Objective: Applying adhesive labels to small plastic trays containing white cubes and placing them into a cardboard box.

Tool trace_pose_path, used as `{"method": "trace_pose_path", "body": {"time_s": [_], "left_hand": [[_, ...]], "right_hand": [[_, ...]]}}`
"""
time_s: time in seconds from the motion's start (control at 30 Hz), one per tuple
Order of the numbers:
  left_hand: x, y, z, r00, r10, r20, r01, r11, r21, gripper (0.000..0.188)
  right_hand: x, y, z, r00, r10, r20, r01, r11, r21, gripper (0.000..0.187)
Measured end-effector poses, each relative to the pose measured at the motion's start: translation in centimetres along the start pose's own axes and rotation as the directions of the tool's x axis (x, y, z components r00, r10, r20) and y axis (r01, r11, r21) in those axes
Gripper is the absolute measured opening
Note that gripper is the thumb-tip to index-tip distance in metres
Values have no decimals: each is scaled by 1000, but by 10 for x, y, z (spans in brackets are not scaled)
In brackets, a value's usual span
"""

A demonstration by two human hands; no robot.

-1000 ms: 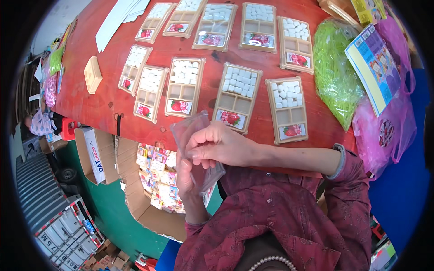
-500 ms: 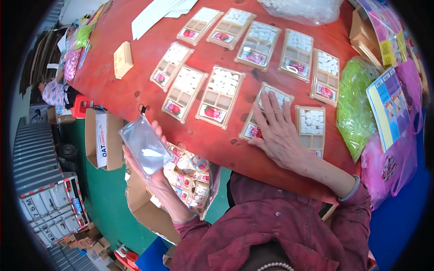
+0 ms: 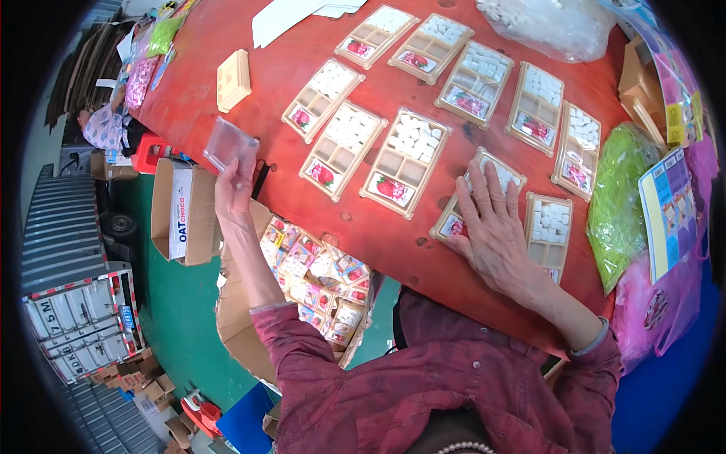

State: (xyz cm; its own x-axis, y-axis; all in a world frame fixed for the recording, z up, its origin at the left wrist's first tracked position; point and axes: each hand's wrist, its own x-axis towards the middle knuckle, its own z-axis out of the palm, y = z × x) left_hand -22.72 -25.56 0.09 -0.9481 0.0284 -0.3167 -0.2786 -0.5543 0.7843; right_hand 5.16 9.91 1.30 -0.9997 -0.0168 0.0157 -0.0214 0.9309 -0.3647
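Note:
My left hand (image 3: 236, 189) grips a clear plastic cover (image 3: 229, 144) by its near edge, at the left side of the red table (image 3: 363, 234). With fingers spread, my right hand (image 3: 491, 231) lies flat on a beige compartment tray (image 3: 448, 227), hiding much of it. A strawberry-printed card shows at that tray's near end. Just right of this hand sits another tray (image 3: 548, 227) with white pieces in its far section. Several similar trays, such as one with white pieces and a strawberry card (image 3: 392, 189), lie in rows farther off.
A lone beige tray (image 3: 233, 79) lies at the table's left. Below the front edge stands a carton (image 3: 234, 321) of packed pieces. Green (image 3: 622, 204) and pink bags (image 3: 654, 303) crowd the right, beside a printed card (image 3: 665, 216). A clear bag (image 3: 548, 26) lies at the back.
My left hand has carried the clear cover forward, from near the front edge to over the table's left part. My right hand stays flat on the same tray. The whole view has shifted.

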Motion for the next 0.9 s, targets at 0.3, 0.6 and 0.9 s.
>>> {"method": "trace_pose_path", "body": {"time_s": [0.3,0.6,0.9], "left_hand": [[116,18,60,938,213,274,-340,727,597,28],[94,-4,122,407,477,779,-510,-589,627,28],[-114,-98,167,327,80,942,-912,-233,337,31]], "right_hand": [[0,-4,0,1000,3,-8,-4,998,-60,75],[2,-6,-5,999,15,33,-16,1000,17,78],[1,2,-2,1000,-25,-2,25,999,27,80]]}}
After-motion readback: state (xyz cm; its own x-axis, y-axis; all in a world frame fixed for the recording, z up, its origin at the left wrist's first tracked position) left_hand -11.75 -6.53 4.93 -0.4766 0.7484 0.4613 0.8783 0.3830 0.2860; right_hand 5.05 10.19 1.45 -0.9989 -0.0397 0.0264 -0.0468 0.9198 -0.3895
